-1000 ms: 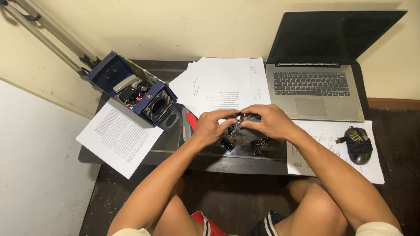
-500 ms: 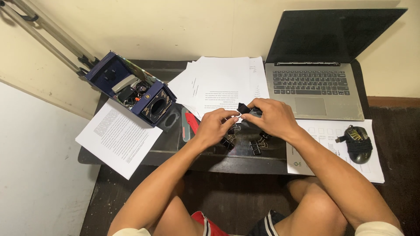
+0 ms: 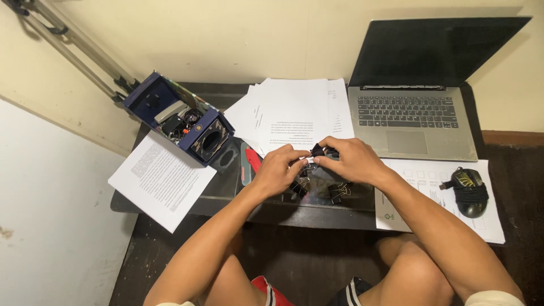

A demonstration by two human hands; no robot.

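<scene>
Head view, hands: the left hand [image 3: 279, 169] and right hand [image 3: 350, 160] meet at the middle of the desk [image 3: 226, 187], fingertips pinched together on one black clip [image 3: 316, 151] held just above the near edge of the paper stack [image 3: 294, 113].
Left hand: closed, its thumb and forefinger on the clip's wire handles, as far as the picture shows.
Right hand: closed over the clip's body from 3 o'clock; most of the clip is hidden under its fingers.
Clip: between the two hands, off the desk, touching or just over the stack's edge; I cannot tell which.
Loose clips: a small pile [image 3: 334, 191] lies on the desk at 6 o'clock of the hands, partly under the right wrist.
Change: a second ago both hands were lower, over the pile; half a second ago the clip was lifted and seemed to gape at the paper's edge; now the hands are closer together and the clip looks narrower.
Meaning: I judge the clip is picked and being worked at the stack's edge, not yet let go.
Around: red cutter [image 3: 249, 161] at 9 o'clock of the left hand; blue box [image 3: 187, 122] at 10 o'clock; printed sheet [image 3: 161, 178] hanging over the desk's left edge; laptop [image 3: 416, 113] at 1 o'clock; mouse [image 3: 469, 190] on a sheet at 3 o'clock.
</scene>
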